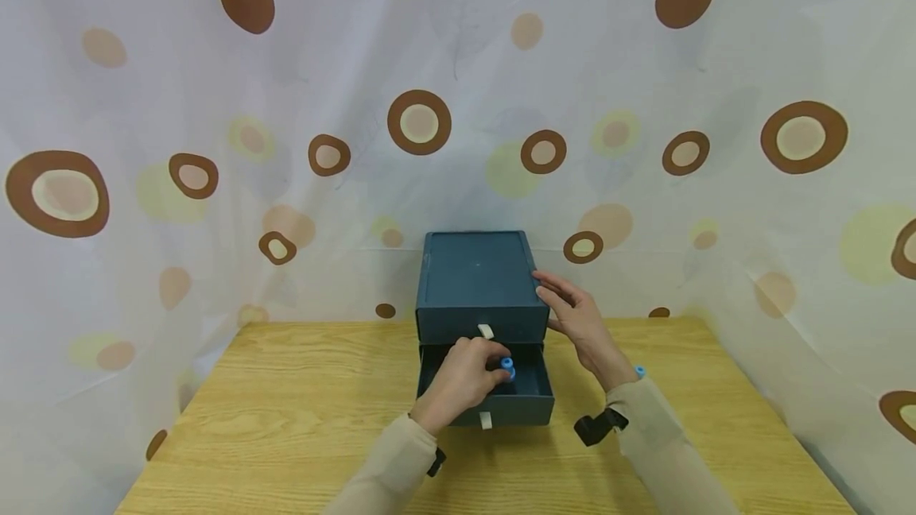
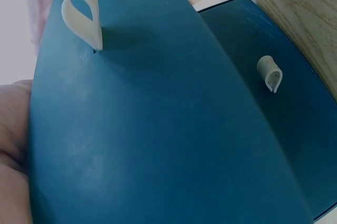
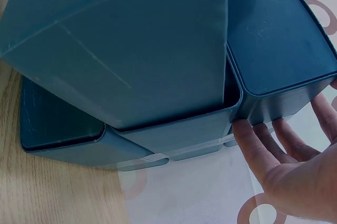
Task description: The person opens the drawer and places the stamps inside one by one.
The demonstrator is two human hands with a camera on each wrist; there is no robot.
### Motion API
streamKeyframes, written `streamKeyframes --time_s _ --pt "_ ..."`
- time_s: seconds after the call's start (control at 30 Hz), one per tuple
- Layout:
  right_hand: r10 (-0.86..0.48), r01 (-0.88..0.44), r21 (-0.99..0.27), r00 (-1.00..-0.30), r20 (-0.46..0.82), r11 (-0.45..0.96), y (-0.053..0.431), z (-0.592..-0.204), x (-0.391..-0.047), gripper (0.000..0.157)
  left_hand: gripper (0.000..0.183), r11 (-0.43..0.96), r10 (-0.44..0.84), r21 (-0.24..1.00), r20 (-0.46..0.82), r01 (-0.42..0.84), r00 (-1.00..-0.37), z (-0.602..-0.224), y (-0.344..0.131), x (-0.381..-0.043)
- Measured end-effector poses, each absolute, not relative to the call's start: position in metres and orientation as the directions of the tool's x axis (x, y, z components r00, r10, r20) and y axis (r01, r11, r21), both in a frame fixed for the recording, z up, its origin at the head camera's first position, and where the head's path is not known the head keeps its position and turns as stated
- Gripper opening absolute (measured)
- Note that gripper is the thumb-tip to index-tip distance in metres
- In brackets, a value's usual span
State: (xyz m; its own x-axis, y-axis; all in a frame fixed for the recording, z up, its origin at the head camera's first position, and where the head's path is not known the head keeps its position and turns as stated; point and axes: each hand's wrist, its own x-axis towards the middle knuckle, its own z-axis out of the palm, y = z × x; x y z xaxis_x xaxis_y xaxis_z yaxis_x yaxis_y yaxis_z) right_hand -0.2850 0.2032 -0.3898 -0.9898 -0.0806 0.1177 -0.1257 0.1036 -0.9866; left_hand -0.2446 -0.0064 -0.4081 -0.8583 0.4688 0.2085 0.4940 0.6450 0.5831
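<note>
A dark blue drawer unit (image 1: 475,269) stands on the table, its middle drawer (image 1: 518,410) pulled out. Over that drawer, my left hand (image 1: 463,376) pinches a small bright blue piece (image 1: 507,365) with a round, ringed top between thumb and fingers. The left wrist view catches only part of this hand (image 2: 15,150), beside the drawer front (image 2: 158,119) with its white loop pull (image 2: 79,19). Against the unit's right side, the fingers of my right hand (image 1: 580,328) are spread. Its fingertips touch the top section's side wall in the right wrist view.
Another bright blue item (image 1: 640,372) shows partly behind the right wrist on the wooden table (image 1: 308,396). Below the pulled-out drawer sits a lower drawer (image 3: 58,121). A patterned curtain (image 1: 472,62) hangs close behind the unit.
</note>
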Motion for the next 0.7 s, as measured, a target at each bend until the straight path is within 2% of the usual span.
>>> streamKeyframes --time_s 0.43,0.7 --pt "-0.088 -0.130 -0.987 -0.989 0.121 0.097 0.2044 -0.3894 -0.2839 0.056 0.022 0.662 0.459 0.583 0.182 0.472 -0.869 -0.4048 0.0012 -0.2443" --pt "-0.092 -0.128 -0.988 -0.988 0.121 0.085 0.2040 -0.3872 -0.2816 0.053 0.027 0.688 0.447 0.554 0.185 0.469 -0.875 -0.4039 0.0003 -0.2434"
